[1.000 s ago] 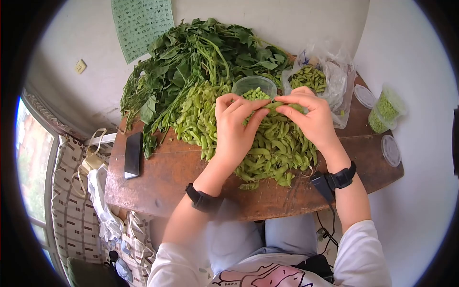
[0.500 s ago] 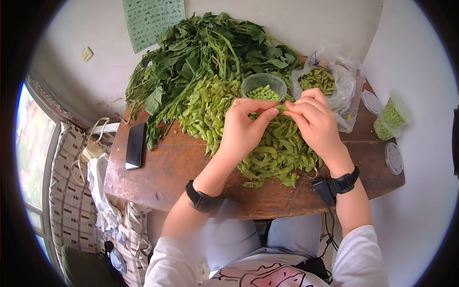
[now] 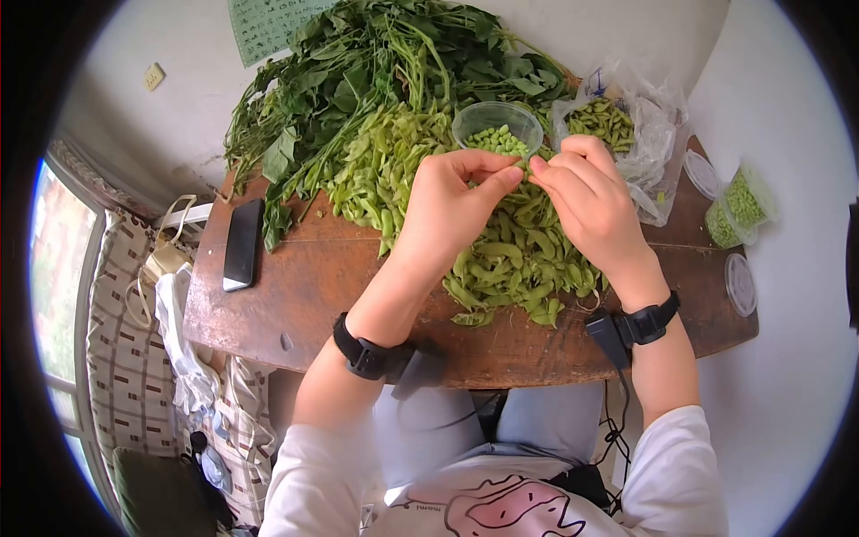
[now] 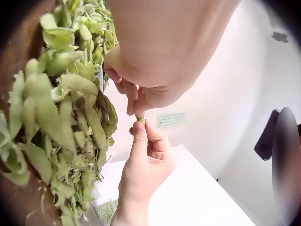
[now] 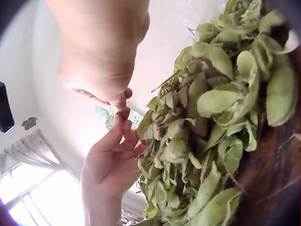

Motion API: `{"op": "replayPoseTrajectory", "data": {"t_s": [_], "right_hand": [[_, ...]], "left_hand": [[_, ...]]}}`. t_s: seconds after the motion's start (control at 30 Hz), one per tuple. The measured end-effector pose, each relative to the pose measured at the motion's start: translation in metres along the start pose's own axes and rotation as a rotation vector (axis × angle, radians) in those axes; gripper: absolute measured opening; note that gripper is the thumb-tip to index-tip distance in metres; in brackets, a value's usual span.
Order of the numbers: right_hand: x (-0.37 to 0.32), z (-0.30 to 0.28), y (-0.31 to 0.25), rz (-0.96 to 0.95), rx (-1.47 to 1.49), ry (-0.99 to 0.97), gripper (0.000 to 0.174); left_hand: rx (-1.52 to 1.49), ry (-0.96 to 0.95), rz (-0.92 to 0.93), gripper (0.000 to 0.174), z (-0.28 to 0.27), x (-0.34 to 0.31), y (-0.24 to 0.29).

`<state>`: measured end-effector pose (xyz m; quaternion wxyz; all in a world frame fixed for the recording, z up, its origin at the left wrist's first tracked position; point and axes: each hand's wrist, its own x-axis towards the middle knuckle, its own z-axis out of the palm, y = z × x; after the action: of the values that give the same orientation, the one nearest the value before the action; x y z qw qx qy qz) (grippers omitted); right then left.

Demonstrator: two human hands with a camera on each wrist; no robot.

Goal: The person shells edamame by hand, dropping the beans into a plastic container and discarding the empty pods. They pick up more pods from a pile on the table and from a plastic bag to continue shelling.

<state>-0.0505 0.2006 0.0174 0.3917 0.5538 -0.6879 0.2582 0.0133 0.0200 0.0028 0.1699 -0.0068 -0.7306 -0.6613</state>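
Both hands meet over the pile of green pods, just on the near side of a clear round tub holding shelled beans. The left hand and the right hand pinch one small green pod between thumbs and fingertips. Most of that pod is hidden by the fingers. In the right wrist view the fingertips of the left hand and right hand almost touch around it.
Leafy stalks lie at the back left and a plastic bag of pods at the back right. A phone lies on the left of the wooden table. Lidded tubs of beans and loose lids are at the right.
The head view has shifted, so the table sits higher in the picture. Both hands stay together at the pod, with the right fingers now more tightly bent around it.
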Motion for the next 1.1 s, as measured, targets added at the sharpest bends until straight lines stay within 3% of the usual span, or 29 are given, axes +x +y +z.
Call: {"op": "replayPoseTrajectory", "data": {"t_s": [0.13,0.37,0.53,0.77,0.83,0.9,0.97,1.07,1.1], "right_hand": [[-0.001,-0.001,0.002,0.025,-0.025,0.007,0.010],[-0.002,-0.004,0.007,0.180,-0.132,0.125,0.022],[-0.008,-0.004,0.013,0.164,-0.125,0.151,0.023],[-0.009,-0.001,0.014,0.150,-0.116,0.174,0.022],[-0.009,0.000,0.014,0.159,-0.081,0.178,0.022],[-0.008,0.000,0.010,0.172,-0.049,0.186,0.023],[-0.006,0.000,0.002,0.361,0.208,0.231,0.021],[-0.009,0.001,0.009,0.317,0.213,0.198,0.017],[-0.011,0.003,0.011,0.318,0.214,0.193,0.017]], "left_hand": [[0.008,-0.004,-0.013,0.021,0.001,0.001,0.000],[0.124,0.005,0.198,0.025,0.007,0.000,0.006],[0.128,-0.034,0.220,0.026,0.007,0.000,0.005],[0.299,0.086,0.282,0.024,0.007,0.000,-0.001],[0.513,0.179,0.518,0.021,0.008,0.001,-0.005],[0.540,0.214,0.563,0.019,0.009,0.001,-0.005],[0.569,0.248,0.607,0.018,0.008,0.000,-0.003],[0.557,0.270,0.602,0.016,0.007,-0.001,0.000],[0.619,0.279,0.678,0.017,0.005,0.000,0.001]]}}
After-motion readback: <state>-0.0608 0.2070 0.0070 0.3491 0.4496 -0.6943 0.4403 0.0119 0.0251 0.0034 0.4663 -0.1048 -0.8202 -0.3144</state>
